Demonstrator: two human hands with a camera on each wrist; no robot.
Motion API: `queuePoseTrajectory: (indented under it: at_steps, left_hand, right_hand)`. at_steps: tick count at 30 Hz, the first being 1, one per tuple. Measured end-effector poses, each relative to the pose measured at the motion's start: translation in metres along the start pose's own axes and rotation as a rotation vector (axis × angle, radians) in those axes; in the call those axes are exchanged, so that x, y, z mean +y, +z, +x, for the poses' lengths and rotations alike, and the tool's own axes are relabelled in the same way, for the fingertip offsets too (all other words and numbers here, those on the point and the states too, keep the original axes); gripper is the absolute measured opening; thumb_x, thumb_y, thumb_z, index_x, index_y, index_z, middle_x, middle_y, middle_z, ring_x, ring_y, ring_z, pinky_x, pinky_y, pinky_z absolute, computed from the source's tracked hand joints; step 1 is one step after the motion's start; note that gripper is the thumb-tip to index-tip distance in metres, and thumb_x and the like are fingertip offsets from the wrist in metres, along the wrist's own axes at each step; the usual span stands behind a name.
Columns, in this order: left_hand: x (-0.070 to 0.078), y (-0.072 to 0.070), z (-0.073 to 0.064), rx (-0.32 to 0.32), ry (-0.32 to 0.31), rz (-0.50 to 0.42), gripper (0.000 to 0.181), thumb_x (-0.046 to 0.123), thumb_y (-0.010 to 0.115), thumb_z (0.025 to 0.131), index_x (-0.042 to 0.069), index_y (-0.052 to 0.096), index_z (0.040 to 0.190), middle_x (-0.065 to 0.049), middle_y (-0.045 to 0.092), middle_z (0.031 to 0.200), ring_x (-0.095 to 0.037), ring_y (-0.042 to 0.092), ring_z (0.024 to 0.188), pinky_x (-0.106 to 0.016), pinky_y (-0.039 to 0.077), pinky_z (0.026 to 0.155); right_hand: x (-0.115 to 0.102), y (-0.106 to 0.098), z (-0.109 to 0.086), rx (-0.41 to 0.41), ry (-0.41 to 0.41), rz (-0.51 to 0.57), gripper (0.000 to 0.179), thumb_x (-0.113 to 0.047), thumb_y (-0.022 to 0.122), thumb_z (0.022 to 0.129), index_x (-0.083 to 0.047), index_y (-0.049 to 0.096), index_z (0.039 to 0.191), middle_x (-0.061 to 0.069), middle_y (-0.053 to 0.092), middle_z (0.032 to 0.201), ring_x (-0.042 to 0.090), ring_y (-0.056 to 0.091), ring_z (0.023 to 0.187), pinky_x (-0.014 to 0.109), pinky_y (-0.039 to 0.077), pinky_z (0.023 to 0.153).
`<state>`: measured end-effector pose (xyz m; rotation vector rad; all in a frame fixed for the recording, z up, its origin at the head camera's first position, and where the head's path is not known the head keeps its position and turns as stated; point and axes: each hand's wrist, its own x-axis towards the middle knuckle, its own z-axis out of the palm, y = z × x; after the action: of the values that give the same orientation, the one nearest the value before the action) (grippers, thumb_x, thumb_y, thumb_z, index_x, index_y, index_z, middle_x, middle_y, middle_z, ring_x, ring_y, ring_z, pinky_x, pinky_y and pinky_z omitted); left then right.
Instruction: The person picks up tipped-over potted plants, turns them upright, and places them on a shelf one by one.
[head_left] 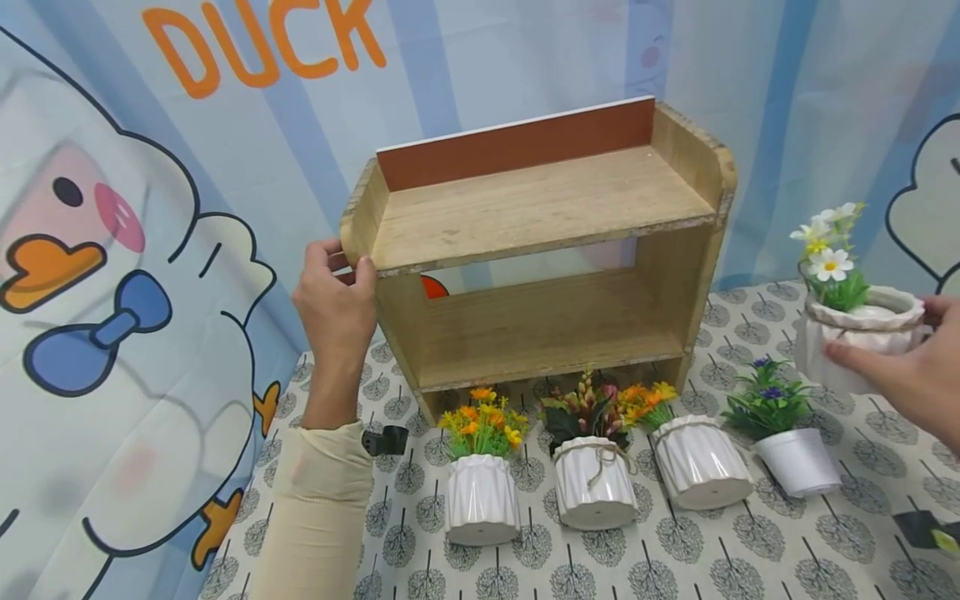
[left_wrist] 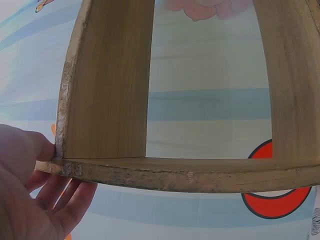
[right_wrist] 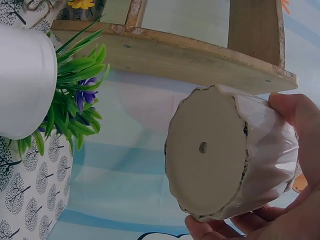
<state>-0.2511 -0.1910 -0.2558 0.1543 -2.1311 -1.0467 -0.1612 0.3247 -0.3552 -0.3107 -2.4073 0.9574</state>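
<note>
My left hand [head_left: 335, 304] grips the left side panel of a two-tier wooden shelf [head_left: 525, 208], thumb in front and fingers behind. The left wrist view shows that hand [left_wrist: 45, 185] at the corner where side and board meet. Off to the right, my right hand [head_left: 915, 358] holds a white ribbed flowerpot [head_left: 858, 333] with white daisies above the table. In the right wrist view the flowerpot [right_wrist: 207, 150] turns its base, with a small drain hole, toward the camera. Both tiers of the shelf are bare.
Before the shelf stand a pot of orange and yellow flowers [head_left: 482, 500], a twine-tied pot of reddish flowers [head_left: 596, 483], a tilted pot of orange flowers [head_left: 701, 462] and a smooth white pot of purple flowers [head_left: 798, 462]. A duck-print curtain [head_left: 495, 50] hangs behind.
</note>
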Motion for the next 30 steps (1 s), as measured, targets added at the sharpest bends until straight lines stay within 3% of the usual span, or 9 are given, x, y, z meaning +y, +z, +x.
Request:
queuePoseTrajectory:
  at_steps: [4,7,9,11,18,24,30]
  left_hand:
    - [0.0,0.0,0.0,0.001,0.0,-0.005,0.033,0.021,0.062,0.097,0.005,0.06,0.126,-0.017,0.072,0.119,-0.029,0.072,0.101,-0.04,0.061,0.088]
    - [0.0,0.0,0.0,0.001,-0.001,-0.011,0.033,0.021,0.062,0.097,0.005,0.06,0.126,-0.017,0.072,0.119,-0.029,0.072,0.101,-0.04,0.061,0.087]
    - [0.0,0.0,-0.001,-0.003,-0.004,-0.011,0.033,0.021,0.062,0.097,0.006,0.06,0.126,-0.017,0.072,0.12,-0.029,0.072,0.101,-0.04,0.061,0.087]
    - [0.001,0.0,-0.001,-0.009,-0.01,-0.006,0.033,0.022,0.062,0.097,0.006,0.06,0.127,-0.016,0.072,0.12,-0.028,0.072,0.101,-0.04,0.061,0.087]
    - [0.002,0.001,-0.001,-0.007,-0.018,-0.002,0.033,0.022,0.062,0.098,0.006,0.06,0.127,-0.016,0.072,0.121,-0.028,0.072,0.101,-0.04,0.061,0.088]
    - [0.002,0.002,0.001,-0.012,-0.018,-0.004,0.033,0.022,0.062,0.098,0.006,0.06,0.127,-0.016,0.072,0.121,-0.028,0.072,0.101,-0.039,0.061,0.087]
    - [0.002,0.003,0.001,-0.013,-0.016,-0.015,0.033,0.021,0.062,0.097,0.006,0.06,0.127,-0.017,0.072,0.12,-0.029,0.073,0.101,-0.04,0.061,0.087]
  right_hand:
    - [-0.006,-0.001,0.002,0.003,0.0,0.034,0.09,-0.008,0.075,0.082,0.018,0.02,0.148,0.05,0.038,0.135,0.06,0.045,0.109,-0.002,0.023,0.06]
    - [-0.011,-0.002,0.003,-0.002,-0.005,0.057,0.089,-0.01,0.075,0.084,0.015,0.02,0.15,0.047,0.04,0.135,0.022,0.057,0.097,-0.004,0.028,0.058]
    - [-0.014,-0.003,0.004,-0.013,-0.003,0.081,0.09,-0.011,0.075,0.085,0.013,0.018,0.151,0.047,0.039,0.136,-0.003,0.046,0.088,-0.006,0.032,0.058]
    - [-0.018,-0.003,0.005,-0.016,0.006,0.092,0.09,-0.013,0.075,0.087,0.011,0.018,0.152,0.044,0.04,0.137,-0.017,0.029,0.081,-0.006,0.035,0.058]
    - [-0.033,-0.003,0.008,0.016,0.01,0.092,0.09,-0.016,0.075,0.087,0.009,0.02,0.154,0.04,0.04,0.142,-0.015,0.029,0.086,-0.008,0.031,0.064]
    - [-0.042,-0.003,0.012,0.055,0.014,0.128,0.09,-0.016,0.078,0.085,0.006,0.025,0.153,0.023,0.043,0.136,-0.015,0.034,0.087,-0.007,0.034,0.066]
    - [-0.058,-0.006,0.012,0.027,0.007,0.141,0.09,-0.019,0.078,0.086,0.005,0.024,0.155,0.031,0.042,0.143,-0.014,0.034,0.088,-0.007,0.034,0.066]
